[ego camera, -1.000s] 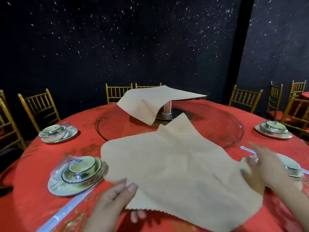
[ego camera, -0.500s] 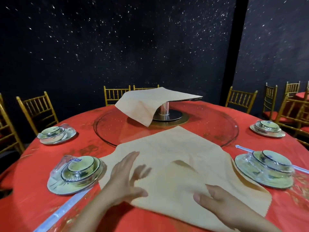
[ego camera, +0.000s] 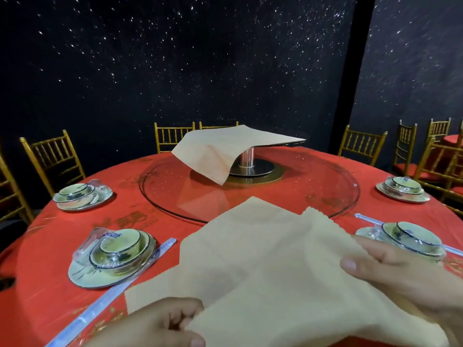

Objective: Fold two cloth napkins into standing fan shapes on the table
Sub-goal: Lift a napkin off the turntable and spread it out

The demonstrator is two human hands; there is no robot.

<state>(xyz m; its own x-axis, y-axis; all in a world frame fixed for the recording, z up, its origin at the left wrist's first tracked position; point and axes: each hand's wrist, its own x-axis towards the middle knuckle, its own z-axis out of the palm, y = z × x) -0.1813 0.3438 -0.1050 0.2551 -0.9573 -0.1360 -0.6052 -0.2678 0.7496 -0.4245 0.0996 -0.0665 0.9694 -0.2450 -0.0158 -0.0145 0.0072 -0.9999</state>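
A beige cloth napkin (ego camera: 265,259) lies on the red tablecloth (ego camera: 55,234) right in front of me, with its right part folded up and over toward the left. My left hand (ego camera: 162,324) pinches the napkin's near lower edge. My right hand (ego camera: 398,274) grips the folded layer at the right side, thumb on top. A second beige napkin (ego camera: 225,149) is draped over a small raised stand at the centre of the glass turntable (ego camera: 325,186), one corner hanging down.
Wrapped place settings stand at near left (ego camera: 112,256), far left (ego camera: 80,196), near right (ego camera: 403,239) and far right (ego camera: 403,189). Wrapped chopsticks (ego camera: 112,294) lie left of the napkin. Gold chairs (ego camera: 52,159) ring the round table.
Both hands went from pressing the napkin flat to gripping its edges. The right side of the napkin has been lifted and folded over toward the left.
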